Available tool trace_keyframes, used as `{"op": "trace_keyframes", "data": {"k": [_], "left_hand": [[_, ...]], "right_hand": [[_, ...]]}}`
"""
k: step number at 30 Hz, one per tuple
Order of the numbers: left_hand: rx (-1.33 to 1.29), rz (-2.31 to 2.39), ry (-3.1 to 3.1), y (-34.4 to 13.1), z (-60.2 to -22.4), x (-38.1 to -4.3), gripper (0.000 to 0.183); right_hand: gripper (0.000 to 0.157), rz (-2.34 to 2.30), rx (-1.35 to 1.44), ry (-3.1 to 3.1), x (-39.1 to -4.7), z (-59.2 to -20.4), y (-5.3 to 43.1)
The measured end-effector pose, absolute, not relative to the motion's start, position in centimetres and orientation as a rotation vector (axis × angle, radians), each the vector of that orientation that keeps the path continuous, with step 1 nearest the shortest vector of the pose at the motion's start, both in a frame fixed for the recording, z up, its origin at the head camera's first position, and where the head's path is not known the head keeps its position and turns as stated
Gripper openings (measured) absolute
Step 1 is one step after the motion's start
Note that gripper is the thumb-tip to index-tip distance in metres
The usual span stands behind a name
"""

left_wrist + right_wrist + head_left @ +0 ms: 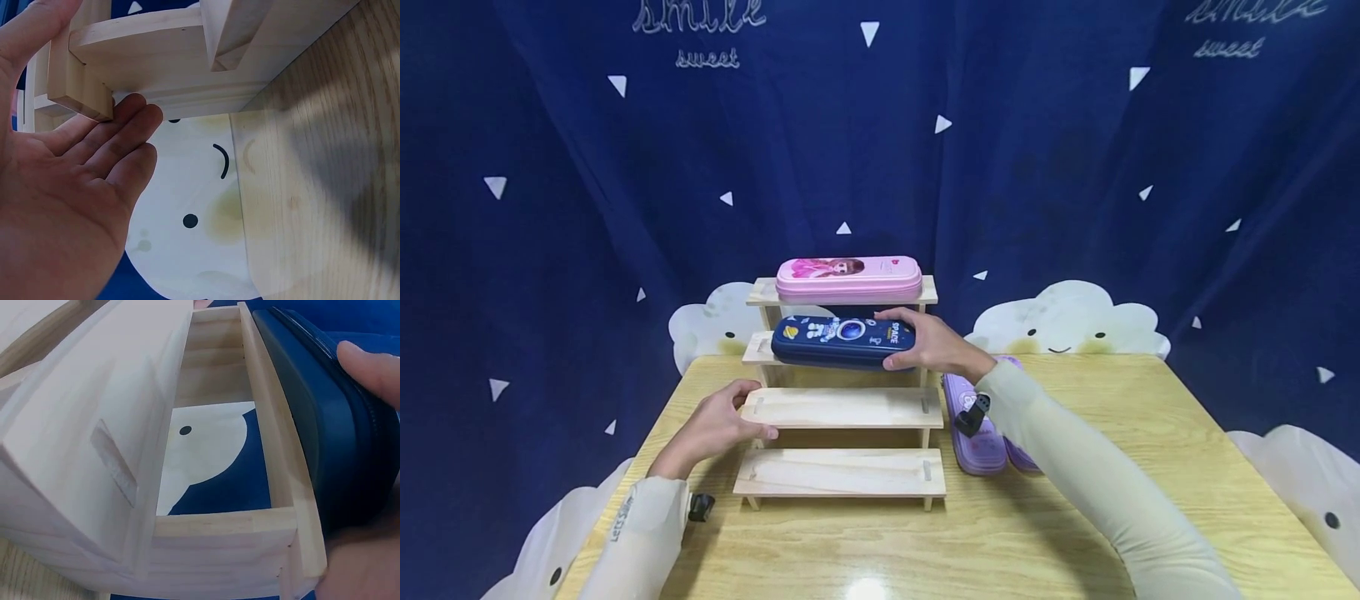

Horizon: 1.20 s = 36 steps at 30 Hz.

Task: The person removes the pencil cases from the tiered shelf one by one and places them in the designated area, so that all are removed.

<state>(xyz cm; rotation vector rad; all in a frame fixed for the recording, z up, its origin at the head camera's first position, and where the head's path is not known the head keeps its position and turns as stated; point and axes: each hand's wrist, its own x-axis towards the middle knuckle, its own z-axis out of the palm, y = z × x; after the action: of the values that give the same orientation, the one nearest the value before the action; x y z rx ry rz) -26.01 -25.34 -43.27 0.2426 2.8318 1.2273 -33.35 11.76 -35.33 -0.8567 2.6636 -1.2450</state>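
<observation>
A tiered wooden display rack [842,407] stands on the table, its steps rising toward the back. My right hand [932,343] grips the right end of a navy pencil case [842,340] with an astronaut and planet print, at the second step from the top. In the right wrist view, the navy case [312,412] lies along that step's edge, thumb near its zipper. My left hand [718,425] holds the left end of the step below; in the left wrist view its fingers [134,134] reach under the wood. A pink pencil case [850,279] with a girl print rests on the top step.
Purple pencil cases [977,454] lie on the table [1120,433] right of the rack, partly hidden by my right forearm. Behind the table hangs a dark blue curtain [1037,167] with white triangles and cloud shapes. The two lower steps are bare wood.
</observation>
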Motion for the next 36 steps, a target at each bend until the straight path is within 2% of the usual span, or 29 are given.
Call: {"op": "trace_keyframes", "data": {"k": [19,36], "left_hand": [[0.243,1.216,2.85,-25.1,-43.4,-26.1,0.089],[0.243,1.239,2.854,-25.6,-43.4,-25.9,0.088]], "right_hand": [[0.071,-1.273,-0.807,2.789,-32.0,-35.7,13.6],[0.07,-1.302,-0.658,2.74,-30.9,-35.4,17.3]]}}
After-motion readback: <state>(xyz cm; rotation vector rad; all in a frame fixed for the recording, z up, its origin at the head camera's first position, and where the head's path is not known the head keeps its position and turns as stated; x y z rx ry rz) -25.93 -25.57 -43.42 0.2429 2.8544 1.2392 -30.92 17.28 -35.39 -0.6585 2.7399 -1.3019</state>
